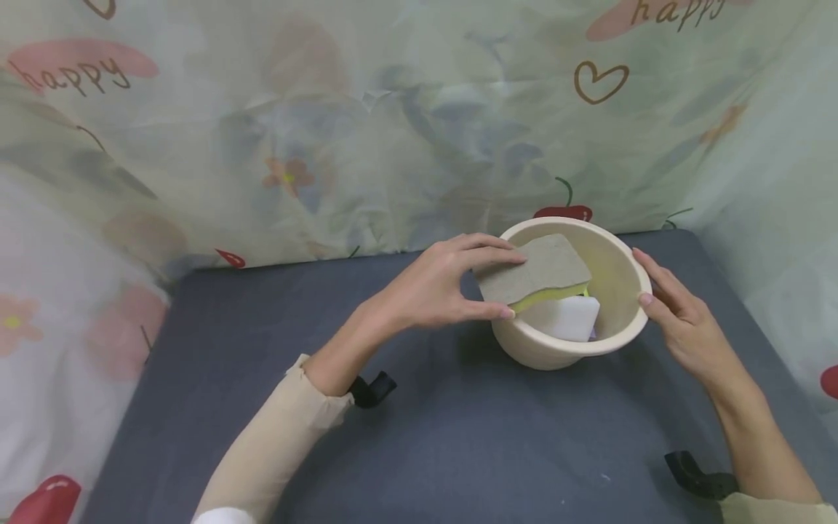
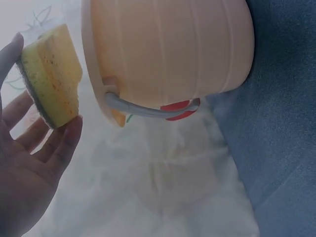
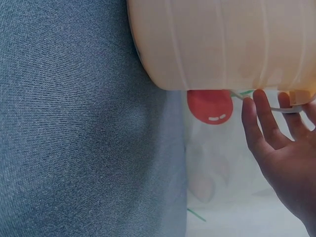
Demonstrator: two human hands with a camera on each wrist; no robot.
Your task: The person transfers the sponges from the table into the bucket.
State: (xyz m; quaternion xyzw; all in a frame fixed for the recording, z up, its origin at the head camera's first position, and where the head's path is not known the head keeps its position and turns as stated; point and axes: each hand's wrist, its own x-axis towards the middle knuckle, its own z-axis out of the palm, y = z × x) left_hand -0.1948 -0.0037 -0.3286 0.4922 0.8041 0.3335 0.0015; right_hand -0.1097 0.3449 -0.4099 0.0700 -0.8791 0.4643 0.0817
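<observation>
My left hand [image 1: 452, 280] pinches a sponge [image 1: 540, 269] between thumb and fingers, over the left rim of a cream bucket [image 1: 543, 356]. The sponge has a grey scouring face turned up and a yellow foam side, plain in the left wrist view as yellow foam [image 2: 54, 74]. At the bucket's right rim, my right hand [image 1: 684, 320] grips the edge, thumb at the front and fingers along the outside. Inside the bucket lies a white block [image 1: 575, 319], partly covered by the sponge, with a sliver of purple beside it. A grey handle [image 2: 143, 109] hangs against the bucket's side.
The bucket stands on a dark blue-grey cloth-covered table [image 1: 419, 437], toward the back right. A printed curtain [image 1: 366, 145] with flowers, cherries and lettering hangs behind and along both sides. Black wrist straps [image 1: 373, 389] stick out below the forearms.
</observation>
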